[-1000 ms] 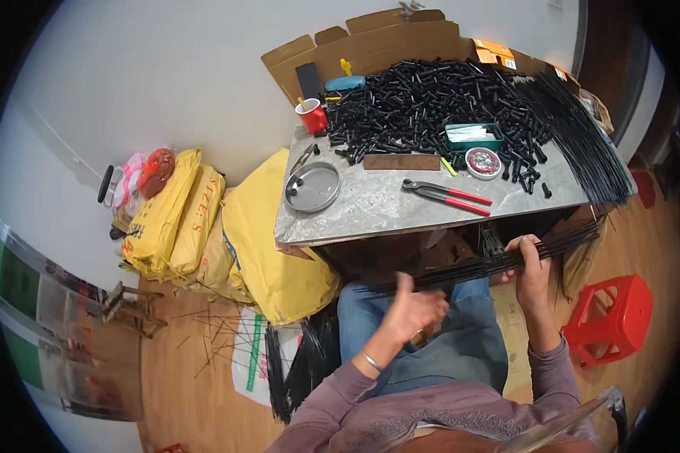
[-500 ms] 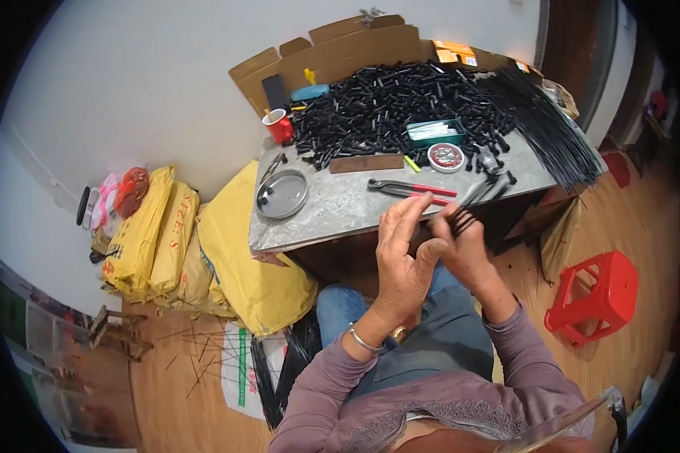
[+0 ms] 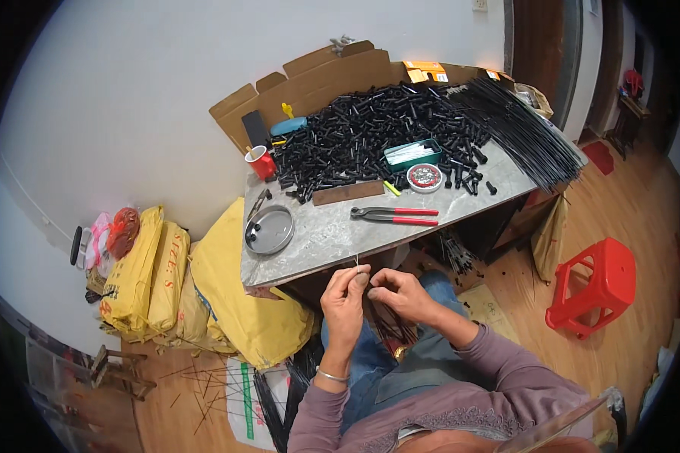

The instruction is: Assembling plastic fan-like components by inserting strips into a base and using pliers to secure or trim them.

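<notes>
The left hand (image 3: 344, 303) pinches a thin strand (image 3: 357, 259), likely to steady it. Beside it the right hand (image 3: 402, 294) curls, whether gripping I can't tell; pliers (image 3: 406, 211) lie handily beyond.

Thin strand (image 3: 357, 259), pale at the visible tip: stands nearly upright, pinched between thumb and fingertips of the left hand (image 3: 344, 303), its short free end rising above the grip; lower part hidden by the fingers. Dark slender rods (image 3: 390, 326): a loose, spread bunch, lying slantwise over the lap, below and between left hand and right hand (image 3: 405, 296); upper ends too blurred to tell whether the right fingertips touch them
</notes>
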Demonstrator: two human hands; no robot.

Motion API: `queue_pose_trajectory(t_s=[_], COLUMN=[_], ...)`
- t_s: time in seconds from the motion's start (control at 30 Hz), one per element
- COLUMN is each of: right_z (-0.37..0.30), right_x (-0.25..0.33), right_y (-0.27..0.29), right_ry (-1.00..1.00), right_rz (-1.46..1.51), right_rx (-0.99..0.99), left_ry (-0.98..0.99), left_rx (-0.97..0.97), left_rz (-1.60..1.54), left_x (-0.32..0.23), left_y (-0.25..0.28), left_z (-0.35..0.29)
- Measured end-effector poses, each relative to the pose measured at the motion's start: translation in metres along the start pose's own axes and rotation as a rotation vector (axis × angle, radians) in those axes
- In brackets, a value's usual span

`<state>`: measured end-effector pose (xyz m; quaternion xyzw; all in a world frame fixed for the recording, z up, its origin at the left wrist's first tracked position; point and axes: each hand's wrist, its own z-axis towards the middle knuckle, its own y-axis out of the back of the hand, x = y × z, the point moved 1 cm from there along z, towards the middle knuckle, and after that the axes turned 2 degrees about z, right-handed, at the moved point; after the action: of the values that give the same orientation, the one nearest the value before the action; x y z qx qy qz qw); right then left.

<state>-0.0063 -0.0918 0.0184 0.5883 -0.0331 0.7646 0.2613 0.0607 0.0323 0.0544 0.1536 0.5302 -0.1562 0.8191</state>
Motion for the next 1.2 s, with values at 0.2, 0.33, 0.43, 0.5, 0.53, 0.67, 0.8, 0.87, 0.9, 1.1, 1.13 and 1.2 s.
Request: queue_pose_trajectory(t_s=[0.2, 0.33, 0.43, 0.5, 0.53, 0.67, 0.8, 0.87, 0.9, 1.1, 1.13, 1.2], right_z=[0.005, 0.007, 0.005, 0.001, -0.004, -0.02, -0.02, -0.014, -0.011, 0.011, 0.016, 0.024], right_x=[-0.001, 0.02, 0.008, 0.01, 0.011, 0.02, 0.021, 0.019, 0.012, -0.019, -0.02, -0.029], right_y=[-0.005, 0.001, 0.016, 0.019, 0.015, -0.003, -0.011, -0.007, -0.005, 0.013, 0.02, 0.03], right_ry=[-0.165, -0.252, -0.257, -0.255, -0.251, -0.143, -0.094, -0.157, -0.131, -0.277, -0.32, -0.357], right_rz=[0.33, 0.537, 0.488, 0.436, 0.434, 0.29, 0.291, 0.304, 0.181, 0.331, 0.442, 0.539], right_rx=[0.123, 0.197, 0.359, 0.391, 0.395, 0.048, -0.199, -0.041, 0.014, 0.036, 0.057, 0.094], left_ry=[0.011, 0.233, 0.263, 0.216, 0.211, 0.141, 0.114, 0.132, 0.126, 0.108, 0.122, 0.266], left_rx=[-0.039, 0.109, 0.289, 0.479, 0.475, 0.215, -0.119, -0.211, -0.196, 0.11, 0.106, 0.432], left_rz=[0.063, -0.381, -0.545, -0.477, -0.477, -0.586, -0.592, -0.572, -0.579, -0.32, -0.299, -0.264], left_x=[0.014, 0.033, 0.025, 0.022, 0.019, 0.006, 0.001, 0.005, 0.01, 0.027, 0.031, 0.046], left_y=[0.009, 0.008, 0.009, 0.01, 0.009, -0.011, -0.031, -0.035, -0.038, -0.043, -0.038, -0.029], left_z=[-0.004, -0.007, -0.008, -0.005, -0.006, -0.021, -0.021, -0.018, -0.015, 0.016, 0.028, 0.061])
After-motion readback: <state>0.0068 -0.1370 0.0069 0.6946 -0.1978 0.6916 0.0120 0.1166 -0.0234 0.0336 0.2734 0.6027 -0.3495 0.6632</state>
